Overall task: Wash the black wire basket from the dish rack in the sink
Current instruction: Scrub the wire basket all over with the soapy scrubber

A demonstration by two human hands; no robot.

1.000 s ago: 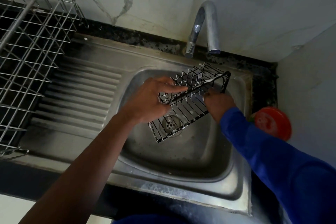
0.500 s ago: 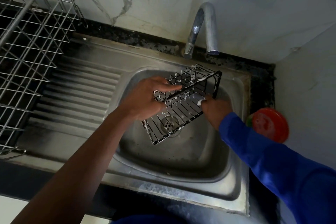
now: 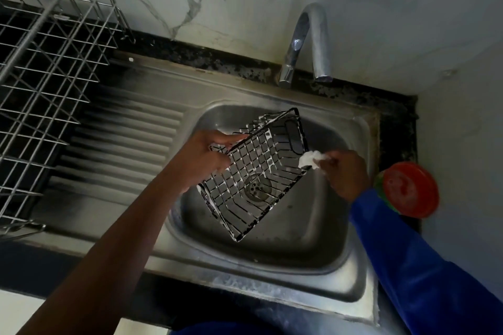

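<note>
Head view, speaker 1: black wire basket (image 3: 255, 174) is hanging tilted over the sink (image 3: 272, 261) bowl, long axis running near-left to far-right.
Speaker 2: Hands?
Speaker 1: Left hand (image 3: 209, 160) is gripping the left rim, carrying it. Right hand (image 3: 345, 174) is pinching a white soapy wad (image 3: 310, 159), which is meeting the basket's right edge.
Speaker 2: So the right hand is sitting nearer the far end. I'm judging the scrub is going along that side, with only 1 hand free to work.

Looks like a home kitchen: steel sink (image 3: 272, 261) with ribbed drainboard (image 3: 122, 139), curved tap (image 3: 313, 41), dish rack (image 3: 49, 84) upper left.
</note>
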